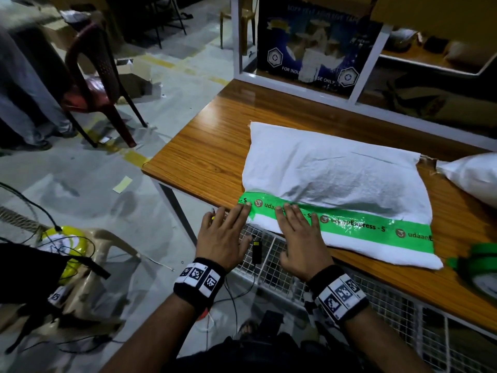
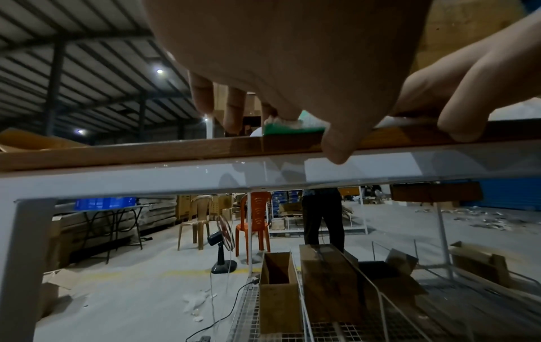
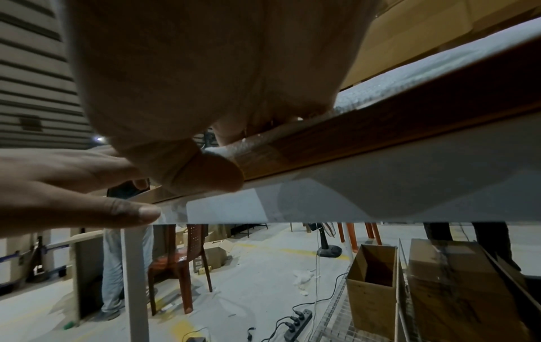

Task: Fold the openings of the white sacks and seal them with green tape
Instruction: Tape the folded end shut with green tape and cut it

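We judge white sack [image 1: 333, 170] at table [image 1: 204, 146] near edge nearly sealed: green tape [image 1: 357, 227] spans fold. Left hand [image 1: 223, 238], right hand [image 1: 301, 238] flat, fingers spread, pressing tape's left end. Second sack [image 1: 473, 176] at right edge left.

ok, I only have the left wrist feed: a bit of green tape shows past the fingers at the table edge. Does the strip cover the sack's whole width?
Observer: Yes. In the head view the green tape strip runs across the folded end of the white sack, from its left corner to its right edge.
Operator: What's the right hand doing?
Observer: The right hand lies flat with straight fingers on the strip near its left end, beside the left hand.
Operator: Tape roll?
Observer: The green tape roll lies on the table to the right of the sack, in neither hand.
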The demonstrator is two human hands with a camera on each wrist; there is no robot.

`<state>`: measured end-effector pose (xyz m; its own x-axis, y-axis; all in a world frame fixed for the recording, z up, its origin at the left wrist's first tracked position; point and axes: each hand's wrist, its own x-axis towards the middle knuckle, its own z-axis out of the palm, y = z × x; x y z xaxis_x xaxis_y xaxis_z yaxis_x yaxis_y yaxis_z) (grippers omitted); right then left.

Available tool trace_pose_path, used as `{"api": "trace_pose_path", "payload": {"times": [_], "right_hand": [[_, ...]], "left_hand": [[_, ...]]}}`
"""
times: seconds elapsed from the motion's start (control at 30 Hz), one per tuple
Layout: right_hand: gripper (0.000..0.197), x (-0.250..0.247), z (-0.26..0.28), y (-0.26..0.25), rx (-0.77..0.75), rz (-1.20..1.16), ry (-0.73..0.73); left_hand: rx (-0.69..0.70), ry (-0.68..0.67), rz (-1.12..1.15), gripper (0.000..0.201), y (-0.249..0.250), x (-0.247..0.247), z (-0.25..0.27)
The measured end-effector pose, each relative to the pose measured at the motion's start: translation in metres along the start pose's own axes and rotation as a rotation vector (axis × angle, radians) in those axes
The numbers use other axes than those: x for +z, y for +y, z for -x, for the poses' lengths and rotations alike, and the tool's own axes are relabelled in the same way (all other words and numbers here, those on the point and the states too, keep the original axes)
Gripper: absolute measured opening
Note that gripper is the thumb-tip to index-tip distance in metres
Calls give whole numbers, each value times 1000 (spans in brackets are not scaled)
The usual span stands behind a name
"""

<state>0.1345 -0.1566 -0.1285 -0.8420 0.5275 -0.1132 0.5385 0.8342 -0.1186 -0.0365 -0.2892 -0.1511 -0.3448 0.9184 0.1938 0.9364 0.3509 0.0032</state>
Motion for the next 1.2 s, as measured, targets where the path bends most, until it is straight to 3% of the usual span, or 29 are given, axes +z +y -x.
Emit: {"api": "trace_pose_path", "payload": {"times": [0.23, 0.47, 0.57, 0.67, 0.77, 0.83, 0.9, 1.0, 1.03, 1.2], "right_hand": [[103, 1, 6, -3, 16, 32, 15], [103, 7, 11, -2, 23, 74, 10], [102, 6, 10, -2, 21, 71, 37], [99, 5, 9, -2, 24, 73, 1], [98, 1, 9, -2, 23, 67, -36], [95, -5, 8, -3, 30, 33, -82], [86, -11, 4, -6, 53, -82, -32], [54, -15, -7, -23, 36, -314, 409], [44, -18, -13, -32, 42, -365, 487], [24, -17, -41, -61, 222, -471, 285]], "left_hand": [[-53, -51, 8, 96, -3, -3, 9], [-52, -68, 36, 99, 3, -10, 14], [68, -43, 100, 100, 7, -10, 17], [144, -7, 289, 100, -2, -4, 19], [23, -7, 606, 105, -14, -7, 19], [-24, 10, 677, 107, -17, -8, 19], [-65, 33, 768, 103, -17, -7, 18], [-110, 40, 830, 96, -16, -7, 15], [-112, 47, 825, 94, -15, -7, 13], [-75, 97, 842, 87, -12, -4, 16]]}}
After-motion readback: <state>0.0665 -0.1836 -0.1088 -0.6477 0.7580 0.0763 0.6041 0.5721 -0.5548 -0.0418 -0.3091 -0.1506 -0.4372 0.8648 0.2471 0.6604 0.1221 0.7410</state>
